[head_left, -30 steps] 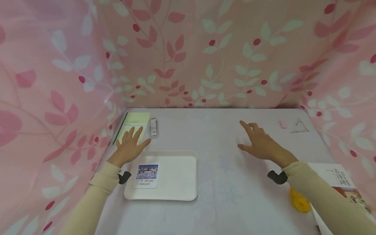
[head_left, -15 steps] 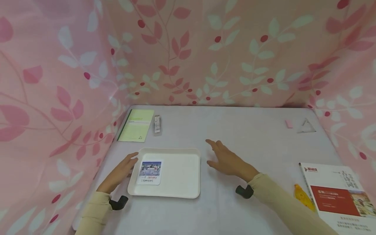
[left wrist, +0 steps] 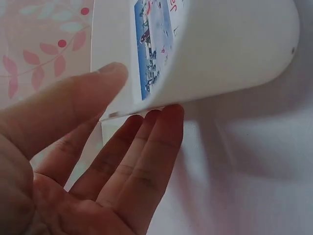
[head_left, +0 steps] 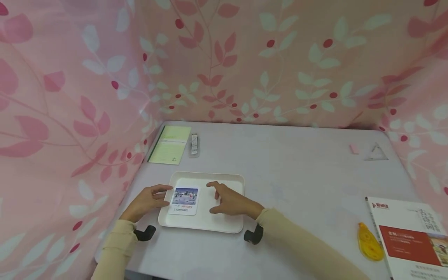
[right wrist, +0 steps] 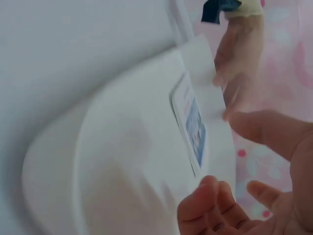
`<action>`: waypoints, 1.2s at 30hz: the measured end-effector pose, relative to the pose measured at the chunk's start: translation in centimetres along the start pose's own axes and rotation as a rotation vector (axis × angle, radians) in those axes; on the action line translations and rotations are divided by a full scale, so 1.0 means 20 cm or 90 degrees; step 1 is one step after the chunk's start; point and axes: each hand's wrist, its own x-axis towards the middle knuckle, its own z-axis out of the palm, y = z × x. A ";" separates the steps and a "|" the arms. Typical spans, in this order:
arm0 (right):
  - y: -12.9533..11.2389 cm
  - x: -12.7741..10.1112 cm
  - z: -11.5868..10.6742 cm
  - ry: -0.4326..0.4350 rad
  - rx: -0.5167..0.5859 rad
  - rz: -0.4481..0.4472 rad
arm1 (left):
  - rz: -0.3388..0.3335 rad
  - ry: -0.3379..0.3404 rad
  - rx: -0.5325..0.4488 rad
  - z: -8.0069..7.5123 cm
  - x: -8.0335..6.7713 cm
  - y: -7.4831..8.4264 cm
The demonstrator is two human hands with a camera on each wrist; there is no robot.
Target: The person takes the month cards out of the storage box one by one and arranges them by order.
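Note:
A white tray (head_left: 217, 223) stands on the table, and a picture card (head_left: 183, 199) with a snowy scene and the word January lies in its left half. At the tray's left rim is my left hand (head_left: 147, 200); in the left wrist view its fingertips (left wrist: 168, 117) are right at the outer wall, with the thumb over the rim side. Above the right half of the tray hovers my right hand (head_left: 229, 200), thumb and fingers apart and nothing between them. In the right wrist view its fingers (right wrist: 195, 205) point toward the card.
Back left lie a green notebook (head_left: 170, 144) and a small clear case (head_left: 194, 145). A pink eraser (head_left: 354, 149) and a clear set square (head_left: 377, 153) are at the far right. Nearer on the right are a yellow correction tape (head_left: 369, 244) and a red-and-white book (head_left: 406, 237).
My left hand has come down from over the notebook to the tray's left rim. My right hand has swept left from the table's right side to above the tray.

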 end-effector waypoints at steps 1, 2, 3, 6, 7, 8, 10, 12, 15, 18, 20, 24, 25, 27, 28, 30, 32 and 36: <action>0.00 0.03 0.03 -0.002 0.025 0.011 | -0.001 0.001 -0.001 0.00 0.01 0.00; 0.00 0.05 0.05 -0.001 0.049 0.024 | -0.001 0.003 -0.004 0.01 0.02 -0.01; -0.01 0.08 0.07 0.004 0.071 0.035 | 0.001 0.002 -0.007 0.01 0.02 -0.01; -0.02 0.16 0.14 0.044 0.098 0.066 | 0.001 0.009 -0.004 0.01 0.03 -0.01; -0.03 0.18 0.16 0.062 0.090 0.073 | 0.003 0.007 -0.001 0.01 0.03 -0.01; -0.03 0.20 0.18 0.080 0.079 0.080 | 0.004 0.005 -0.002 0.01 0.03 -0.01; -0.04 0.24 0.22 0.111 0.053 0.095 | -0.002 0.006 -0.007 0.01 0.03 -0.02; -0.04 0.27 0.25 0.130 0.029 0.106 | -0.002 0.000 -0.009 0.01 0.03 -0.02; -0.04 0.30 0.30 0.146 -0.012 0.112 | -0.003 0.004 -0.014 0.01 0.02 -0.03; -0.05 0.31 0.32 0.150 -0.070 0.114 | 0.006 0.004 -0.010 0.00 0.02 -0.03; -0.05 0.31 0.33 0.148 -0.106 0.118 | 0.010 0.001 -0.011 0.00 0.02 -0.03; -0.05 0.30 0.32 0.149 -0.125 0.118 | 0.014 0.002 -0.016 0.01 0.02 -0.02; -0.05 0.29 0.32 0.153 -0.126 0.115 | 0.012 0.003 -0.018 0.01 0.02 -0.02; -0.04 0.28 0.32 0.162 -0.112 0.104 | 0.009 0.005 -0.017 0.01 0.01 -0.02; -0.04 0.28 0.32 0.166 -0.100 0.099 | 0.008 0.008 -0.014 0.01 0.01 -0.02; -0.03 0.27 0.32 0.175 -0.078 0.088 | 0.001 0.012 -0.007 0.01 0.02 -0.02; -0.02 0.26 0.33 0.185 -0.053 0.078 | -0.006 0.015 -0.002 0.01 0.02 -0.01; -0.01 0.24 0.34 0.210 -0.038 0.047 | -0.009 0.018 0.001 0.01 0.02 -0.02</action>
